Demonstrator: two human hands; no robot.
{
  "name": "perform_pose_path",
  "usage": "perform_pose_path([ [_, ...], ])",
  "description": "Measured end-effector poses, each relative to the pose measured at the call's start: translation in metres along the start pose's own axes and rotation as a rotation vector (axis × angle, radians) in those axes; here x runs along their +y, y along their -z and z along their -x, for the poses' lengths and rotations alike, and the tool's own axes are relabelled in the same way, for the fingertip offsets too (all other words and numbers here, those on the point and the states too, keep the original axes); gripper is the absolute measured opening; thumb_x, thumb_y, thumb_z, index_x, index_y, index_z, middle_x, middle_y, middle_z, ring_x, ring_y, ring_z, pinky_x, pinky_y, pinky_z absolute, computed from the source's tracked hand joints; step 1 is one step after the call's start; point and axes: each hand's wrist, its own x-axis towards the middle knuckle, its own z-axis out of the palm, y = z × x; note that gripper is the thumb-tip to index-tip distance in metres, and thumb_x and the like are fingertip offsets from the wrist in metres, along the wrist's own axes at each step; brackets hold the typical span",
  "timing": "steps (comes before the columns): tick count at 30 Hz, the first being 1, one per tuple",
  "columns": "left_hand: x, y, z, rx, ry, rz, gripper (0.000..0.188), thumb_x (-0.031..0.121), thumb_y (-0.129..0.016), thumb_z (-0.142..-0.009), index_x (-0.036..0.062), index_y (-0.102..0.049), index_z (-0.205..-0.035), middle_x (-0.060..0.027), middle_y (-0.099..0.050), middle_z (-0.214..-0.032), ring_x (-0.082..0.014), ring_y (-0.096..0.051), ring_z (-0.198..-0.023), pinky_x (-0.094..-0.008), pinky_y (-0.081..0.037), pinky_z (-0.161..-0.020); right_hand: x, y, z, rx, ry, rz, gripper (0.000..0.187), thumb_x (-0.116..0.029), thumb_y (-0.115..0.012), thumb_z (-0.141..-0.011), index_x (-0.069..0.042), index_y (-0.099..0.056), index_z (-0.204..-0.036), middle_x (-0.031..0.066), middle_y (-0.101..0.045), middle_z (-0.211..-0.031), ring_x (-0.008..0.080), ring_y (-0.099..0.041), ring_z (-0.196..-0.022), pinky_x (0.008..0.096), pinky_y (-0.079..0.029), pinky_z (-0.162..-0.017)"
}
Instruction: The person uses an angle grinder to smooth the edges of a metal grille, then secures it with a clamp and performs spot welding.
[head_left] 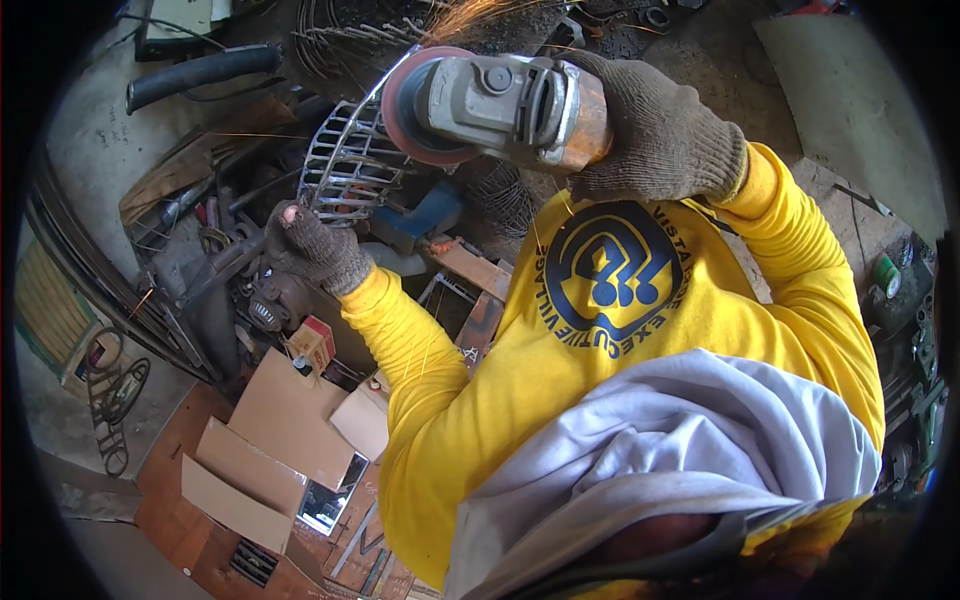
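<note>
My right hand (660, 135), in a dark knitted glove, is wrapped round the orange and grey body of an angle grinder (500, 105). The grinder's reddish disc (430, 150) meets the upper edge of a curved metal grille (350, 155), and orange sparks fly from there toward the top of the picture. My left hand (315, 245), gloved too with a bare fingertip showing, grips the grille's lower end. Part of the grille is hidden behind the disc.
Scrap metal and a small engine-like part (265, 310) crowd the left side. A black hose (205, 75) lies at the far left. Cardboard boxes (285, 410) stand below my left arm. Loose wire coils (500, 200) lie beneath the grinder. Metal parts (910, 370) are heaped at the right.
</note>
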Motion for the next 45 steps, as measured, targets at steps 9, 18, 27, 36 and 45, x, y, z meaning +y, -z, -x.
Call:
perform_pose_path([
  [9,0.005,0.0,-0.004,0.03,0.18,0.071,0.033,0.029,-0.061,-0.089,0.0031,-0.05,-0.107,-0.0119,-0.058,-0.088,-0.0295,-0.056,-0.071,-0.0404,-0.045,-0.064,-0.007,0.001,0.001,0.012,-0.018,0.064,0.088,-0.022,-0.087,-0.051,-0.003,-0.049,-0.128,0.0174,-0.063,-0.112,0.0332,-0.062,-0.103,0.0391,-0.049,-0.091],
  [18,0.022,0.002,-0.026,0.062,0.31,0.236,0.038,0.033,-0.051,-0.093,-0.0013,-0.057,-0.08,-0.0153,-0.056,-0.07,-0.0315,-0.051,-0.06,-0.0405,-0.04,-0.057,-0.004,-0.002,0.0,-0.004,-0.021,0.037,0.085,-0.02,-0.088,-0.052,-0.002,-0.05,-0.126,0.0174,-0.063,-0.112,0.0344,-0.062,-0.103,0.0392,-0.049,-0.091],
  [27,0.023,0.003,-0.026,0.008,0.457,0.223,0.043,0.036,-0.05,-0.092,-0.002,-0.057,-0.072,-0.0149,-0.054,-0.063,-0.0334,-0.051,-0.057,-0.0394,-0.041,-0.056,-0.007,0.0,0.0,-0.01,-0.01,0.011,0.086,-0.019,-0.087,-0.052,-0.002,-0.049,-0.128,0.0182,-0.063,-0.112,0.0345,-0.062,-0.103,0.0396,-0.049,-0.091],
  [36,0.024,0.0,-0.025,0.036,0.447,0.262,0.041,0.036,-0.054,-0.091,-0.0028,-0.06,-0.077,-0.014,-0.056,-0.068,-0.0297,-0.052,-0.057,-0.0363,-0.043,-0.053,-0.008,0.002,0.002,-0.007,-0.057,0.043,0.086,-0.021,-0.087,-0.052,-0.002,-0.05,-0.127,0.0176,-0.063,-0.112,0.0343,-0.062,-0.104,0.0395,-0.049,-0.092],
  [45,0.018,0.0,-0.02,0.097,0.159,0.099,0.042,0.038,-0.053,-0.092,-0.0016,-0.06,-0.079,-0.015,-0.056,-0.073,-0.0293,-0.051,-0.06,-0.038,-0.043,-0.057,-0.004,0.003,0.001,0.008,-0.09,0.075,0.086,-0.023,-0.088,-0.052,-0.003,-0.05,-0.127,0.0181,-0.062,-0.114,0.0338,-0.061,-0.105,0.0397,-0.049,-0.092],
])
